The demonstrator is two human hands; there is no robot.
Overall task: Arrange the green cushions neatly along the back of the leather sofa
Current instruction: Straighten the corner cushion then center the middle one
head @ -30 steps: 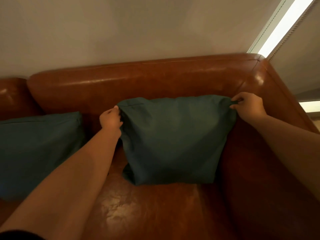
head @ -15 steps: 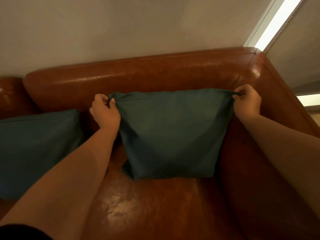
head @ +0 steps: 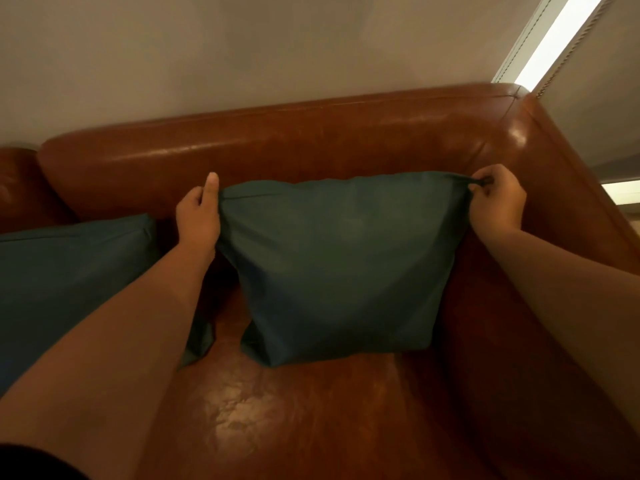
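The green cushion (head: 341,268) stands on the seat of the leather sofa (head: 277,150), leaning against the backrest near the right armrest, its top edge pulled out wide between two hands; the left hand (head: 199,214) has the upper left corner, thumb raised along the backrest and the other fingers out of sight behind the fabric, so the cloth looks pinched there though the contact itself cannot be seen; the right hand (head: 497,199) is closed on the upper right corner, a small dark tuft of fabric nipped between thumb and fingertips. The cushion looks soft and light; its cover sags loosely and narrows toward the bottom, which suggests a limp filling that will slump rather than hold a shape; the cloth seems matte and easy to hold, while the glossy leather beneath may let the base slide. The top corners, or the two side seams lower down, look like the best places to take it for squaring up. A second cushion (head: 74,282) rests against the backrest to the left, cut off by the frame edge and partly covered by the left forearm; how far the sofa runs that way, and whether more cushions lie there, is not shown.
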